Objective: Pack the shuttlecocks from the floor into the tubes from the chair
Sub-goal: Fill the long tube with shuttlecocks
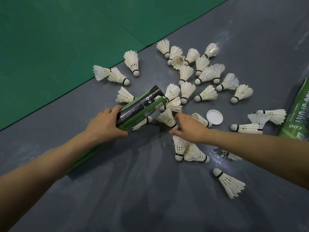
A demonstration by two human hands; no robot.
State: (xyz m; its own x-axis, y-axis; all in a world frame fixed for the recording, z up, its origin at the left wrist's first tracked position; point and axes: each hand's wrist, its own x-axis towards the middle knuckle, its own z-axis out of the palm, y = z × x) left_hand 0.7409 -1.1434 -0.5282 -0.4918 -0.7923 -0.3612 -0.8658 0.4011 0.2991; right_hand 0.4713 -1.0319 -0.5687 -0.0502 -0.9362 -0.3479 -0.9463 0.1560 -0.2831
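Observation:
My left hand (104, 125) grips a green and black shuttlecock tube (142, 106), held tilted with its far end over the pile. My right hand (190, 127) pinches the base of a white feather shuttlecock (167, 118) just right of the tube. Several more white shuttlecocks (205, 74) lie scattered over the grey floor, most of them beyond my hands. A pair of shuttlecocks (189, 150) lies under my right wrist, and one shuttlecock (229, 182) lies alone nearer to me.
A white round tube lid (214, 117) lies on the grey floor right of my right hand. A second green tube (299, 113) lies at the right edge. Another green tube (83, 158) shows beneath my left forearm. Green court mat (58, 39) covers the far left.

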